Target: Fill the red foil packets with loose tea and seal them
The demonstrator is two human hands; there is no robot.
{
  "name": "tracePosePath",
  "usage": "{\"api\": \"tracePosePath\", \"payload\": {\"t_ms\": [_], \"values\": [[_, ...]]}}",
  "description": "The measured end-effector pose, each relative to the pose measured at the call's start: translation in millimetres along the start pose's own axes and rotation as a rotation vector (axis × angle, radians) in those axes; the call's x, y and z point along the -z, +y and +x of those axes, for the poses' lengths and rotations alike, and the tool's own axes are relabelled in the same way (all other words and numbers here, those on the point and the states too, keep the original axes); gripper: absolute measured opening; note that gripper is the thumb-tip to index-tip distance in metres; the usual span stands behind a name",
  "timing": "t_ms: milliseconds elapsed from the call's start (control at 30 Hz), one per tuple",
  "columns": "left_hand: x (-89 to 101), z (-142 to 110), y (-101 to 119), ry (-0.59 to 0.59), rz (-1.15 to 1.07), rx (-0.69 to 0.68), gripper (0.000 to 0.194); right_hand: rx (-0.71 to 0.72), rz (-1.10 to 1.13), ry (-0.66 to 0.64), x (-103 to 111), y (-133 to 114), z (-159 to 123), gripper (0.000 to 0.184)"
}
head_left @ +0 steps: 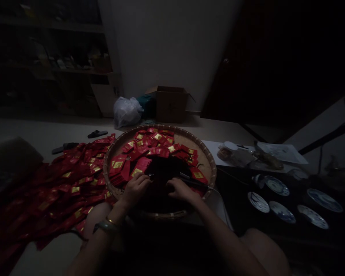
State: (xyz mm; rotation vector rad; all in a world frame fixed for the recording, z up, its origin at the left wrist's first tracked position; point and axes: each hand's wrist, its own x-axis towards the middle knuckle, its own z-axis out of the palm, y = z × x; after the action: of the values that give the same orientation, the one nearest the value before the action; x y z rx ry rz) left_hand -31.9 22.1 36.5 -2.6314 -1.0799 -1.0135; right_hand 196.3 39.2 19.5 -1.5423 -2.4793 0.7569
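Red sachets (158, 150) crowd the tray, each marked with a gold square (they catch the eye even from here). The tray (207, 168) is a pale tan weave around a black heap (163, 172). The plates (276, 186) are white with blue patterns; the box (171, 104) is brown.

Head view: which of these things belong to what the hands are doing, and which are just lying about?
At the hands:
left hand
right hand
black corded tool
red-and-gold packets
round woven tray

Lying about:
cardboard box
white plastic bag
blue-and-white saucers
black slippers
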Motion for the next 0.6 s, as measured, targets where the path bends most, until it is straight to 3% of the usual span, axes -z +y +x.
{"api": "tracePosePath", "payload": {"t_ms": [67, 133, 300, 400, 500, 600], "values": [[1.6, 1, 1, -0.019, 0.022, -0.016, 0.022, -0.012, -0.008, -0.034, -1, 2, -1, 0.044], [2.1, 2, 0, -0.038, 0.027, -0.008, 0.021, -0.014, 0.030, -0.030, 1, 4, -2, 0.040], [0.9, 1, -8, -0.114, -0.127, -0.005, 0.018, -0.076, 0.322, 0.182, 25, 6, -1, 0.019], [-2.0, 1, -10, -0.120, -0.189, -0.012, 0.019, -0.091, 0.587, 0.245, 46, -4, -2, 0.022], [-6.8, 2, -11, -0.154, -0.229, 0.017, 0.017, 0.018, 0.748, 0.258, 61, -28, -4, 0.027], [-11.8, 4, -13, -0.153, -0.256, 0.041, 0.015, 0.175, 0.628, 0.277, 64, -54, -1, 0.025]]}}
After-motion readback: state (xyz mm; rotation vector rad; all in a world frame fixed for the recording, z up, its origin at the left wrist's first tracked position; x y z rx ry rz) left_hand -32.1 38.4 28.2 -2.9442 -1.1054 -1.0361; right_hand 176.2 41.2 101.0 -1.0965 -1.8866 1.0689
